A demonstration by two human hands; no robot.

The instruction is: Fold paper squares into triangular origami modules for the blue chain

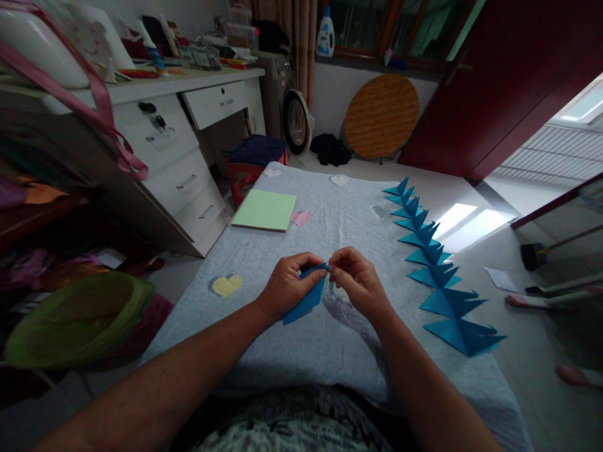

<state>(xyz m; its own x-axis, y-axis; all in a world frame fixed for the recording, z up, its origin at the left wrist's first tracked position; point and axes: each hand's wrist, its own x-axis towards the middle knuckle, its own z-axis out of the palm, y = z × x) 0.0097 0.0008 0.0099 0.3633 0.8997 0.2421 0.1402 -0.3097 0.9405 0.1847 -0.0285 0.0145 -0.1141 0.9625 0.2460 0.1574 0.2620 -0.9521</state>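
Folded blue paper (305, 300) pinched at its tip over a pale cloth (351, 207)

The left hand (288, 285) is closed on the folded blue paper, its thumb lying along the upper face and its fingers curled behind. The paper slants up from the lower left to a narrow point, directly in front of the person's body and just above the cloth. At that point the right hand (357, 276) meets it, thumb and forefinger drawn together on the tip, the other fingers bent in. The two hands are almost touching.

Around them spreads the pale blue-grey cloth, marked with heart shapes; a yellow heart (227, 286) shows left of the left hand, and a pink heart (301, 218) lies farther off. Beside the pink one, near the cloth's far left edge, sits a square stack of light green paper (264, 210). Along the right edge runs a row of blue folded pieces (443, 302), set close one behind another, with sharp points standing up.

Beyond the cloth, a green-lined bin (32, 329) stands at the lower left and a white desk (164, 160) behind it. Farther back are a stool (257, 150), a washing machine (277, 69) with its round door open, and a round wooden board (382, 116) leaning against the wall.
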